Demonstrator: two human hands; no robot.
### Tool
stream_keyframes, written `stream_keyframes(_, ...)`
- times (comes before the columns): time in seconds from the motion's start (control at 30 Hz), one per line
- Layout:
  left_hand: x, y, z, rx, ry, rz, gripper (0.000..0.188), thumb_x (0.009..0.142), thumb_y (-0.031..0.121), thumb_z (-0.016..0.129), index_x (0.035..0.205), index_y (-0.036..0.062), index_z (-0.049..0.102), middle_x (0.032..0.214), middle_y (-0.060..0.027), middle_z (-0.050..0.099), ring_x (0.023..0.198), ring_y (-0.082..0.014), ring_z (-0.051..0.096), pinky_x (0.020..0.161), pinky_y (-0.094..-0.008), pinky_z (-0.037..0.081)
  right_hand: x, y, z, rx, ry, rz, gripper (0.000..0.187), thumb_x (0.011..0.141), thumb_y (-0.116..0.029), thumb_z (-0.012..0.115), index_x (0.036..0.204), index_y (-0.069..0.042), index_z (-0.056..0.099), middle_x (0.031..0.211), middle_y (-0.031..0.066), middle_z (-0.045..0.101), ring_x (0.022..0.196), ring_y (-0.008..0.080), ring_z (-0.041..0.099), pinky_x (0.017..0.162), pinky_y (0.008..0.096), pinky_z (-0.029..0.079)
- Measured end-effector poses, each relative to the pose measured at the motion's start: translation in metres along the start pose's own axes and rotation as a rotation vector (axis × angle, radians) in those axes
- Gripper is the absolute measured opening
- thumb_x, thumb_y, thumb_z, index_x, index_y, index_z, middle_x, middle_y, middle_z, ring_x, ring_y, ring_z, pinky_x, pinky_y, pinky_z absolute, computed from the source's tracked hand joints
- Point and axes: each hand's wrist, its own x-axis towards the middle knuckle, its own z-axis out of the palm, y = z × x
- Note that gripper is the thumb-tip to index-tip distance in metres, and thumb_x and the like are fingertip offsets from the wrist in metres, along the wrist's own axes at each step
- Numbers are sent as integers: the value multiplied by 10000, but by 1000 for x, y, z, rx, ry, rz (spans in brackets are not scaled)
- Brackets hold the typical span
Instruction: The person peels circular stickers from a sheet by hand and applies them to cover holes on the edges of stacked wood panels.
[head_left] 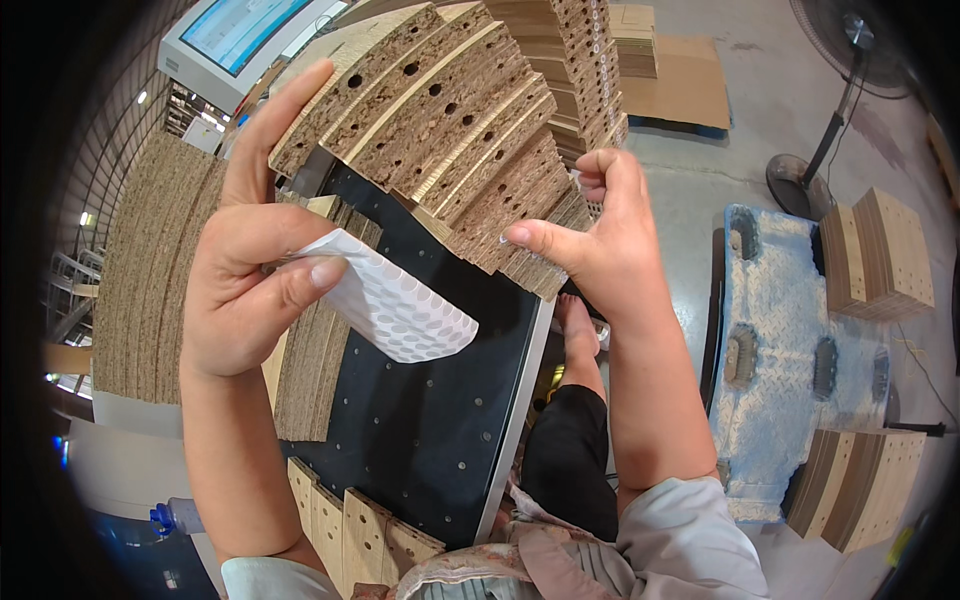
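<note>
In the head view, the left hand pinches a white dotted sheet by its upper corner, the thumb pressed against a curled finger with no gap between them; another finger reaches up along the left edge of a stack of drilled boards. The right hand has its fingers spread, the thumb well apart from the curled forefinger; its thumb tip is at the drilled edges of the stack, and whether it presses on them I cannot tell. The dotted sheet hangs from the left thumb toward the right, above the black bench, the stack being at the bench's far end. More boards lie on the bench's left side, and drilled strips are at its near end. Right of the bench, a blue pallet lies on the floor.
</note>
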Motion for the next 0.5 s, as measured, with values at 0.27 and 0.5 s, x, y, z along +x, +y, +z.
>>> stream_keyframes(0.27, 4, -5, 1, 4, 13, 47, 269, 738, 372, 639, 726, 116, 721, 1416, -230, 318, 1356, -350, 218, 1101, -458, 88, -2, -2, 0, -123, 7, -82, 868, 509, -438, 833, 1157, -11, 444, 1122, 142, 480, 1068, 328, 451, 931, 426, 359)
stream_keyframes(0.5, 3, -3, 2, -37, 33, 29, 298, 724, 344, 673, 695, 47, 688, 1412, -244, 315, 1322, -329, 283, 1083, -419, 134, -1, -2, -7, -120, -32, -82, 928, 493, -427, 844, 1218, -32, 422, 1157, 148, 466, 1115, 334, 432, 961, 433, 341)
